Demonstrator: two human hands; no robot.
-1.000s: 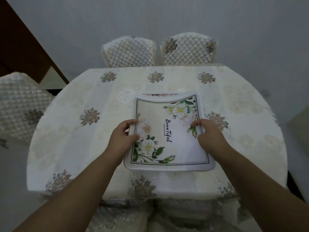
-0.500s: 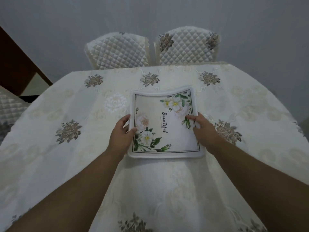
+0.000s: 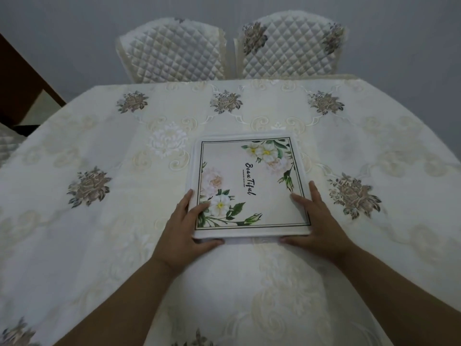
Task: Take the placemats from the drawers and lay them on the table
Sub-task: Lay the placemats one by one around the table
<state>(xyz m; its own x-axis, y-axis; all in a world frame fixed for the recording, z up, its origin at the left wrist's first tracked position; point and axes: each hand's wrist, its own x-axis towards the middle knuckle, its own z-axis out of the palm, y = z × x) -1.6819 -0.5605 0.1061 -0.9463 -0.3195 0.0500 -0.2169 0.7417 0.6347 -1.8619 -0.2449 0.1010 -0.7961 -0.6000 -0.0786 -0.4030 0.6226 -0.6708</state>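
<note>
A stack of white placemats (image 3: 249, 181) printed with flowers and the word "Beautiful" lies flat near the middle of the table (image 3: 99, 151). My left hand (image 3: 184, 228) holds its near left corner, with the thumb along the near edge and a finger on top. At the near right corner my right hand (image 3: 316, 221) holds the stack the same way. How many mats are in the stack cannot be told.
An embroidered cream tablecloth covers the table. Two quilted chairs (image 3: 172, 51) (image 3: 289, 48) stand side by side at the far edge. Part of another chair (image 3: 7, 143) shows at the left, with dark wooden furniture (image 3: 20, 78) behind it.
Both hands carried the placemats forward over the table and lowered them flat onto it. My hands slid from the stack's sides back to its near corners.
</note>
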